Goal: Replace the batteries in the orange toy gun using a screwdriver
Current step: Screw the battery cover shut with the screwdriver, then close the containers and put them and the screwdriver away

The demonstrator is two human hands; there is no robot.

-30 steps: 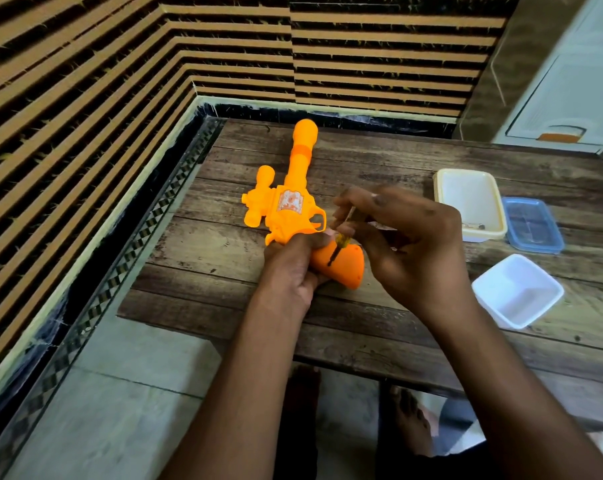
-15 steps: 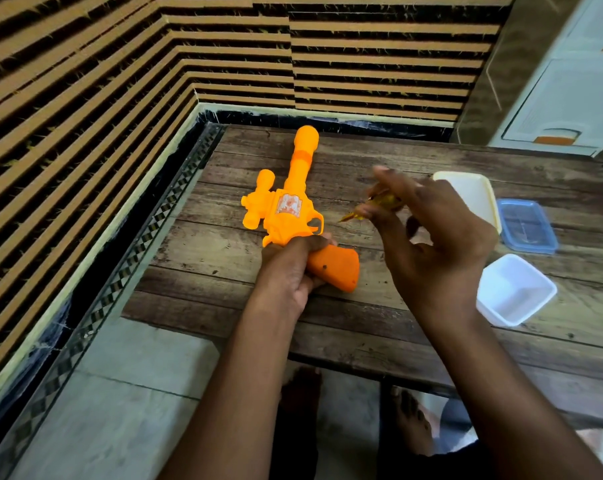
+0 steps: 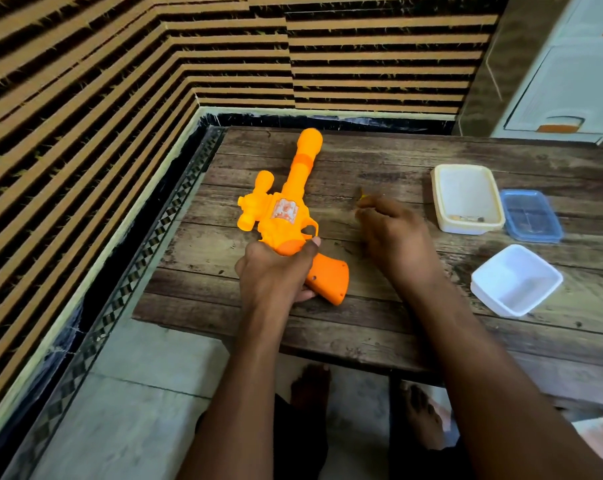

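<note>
- Left hand (image 3: 276, 271) grips the gun (image 3: 286, 220) at the top of its handle, thumb over the upper side near the trigger guard, fingers curled under; the hand hides where the handle joins the body
- Gun lies flat on the table (image 3: 379, 323), barrel pointing away toward the wall, handle end toward the person and sticking out to the right of the left hand
- Right hand (image 3: 393, 230) rests low on the table just right of the gun, apart from it, fingers curled round a screwdriver (image 3: 362, 195); only a small blurred yellowish bit shows past the fingertips, so the tip cannot be made out
- Cream tub (image 3: 466, 223) stands further right, well clear of the right hand, with a few small items inside at its near end, too small to tell
- Blue lid (image 3: 532, 216) lies just beside the tub on its right
- White tub (image 3: 516, 280) sits nearer the person, at an angle, near the table's front right
- Striped wall (image 3: 120, 98) runs behind and to the left of the table; a white cabinet (image 3: 570, 81) shows at the top right
- Bare feet (image 3: 421, 417) show below the table's front edge, on the floor
</note>
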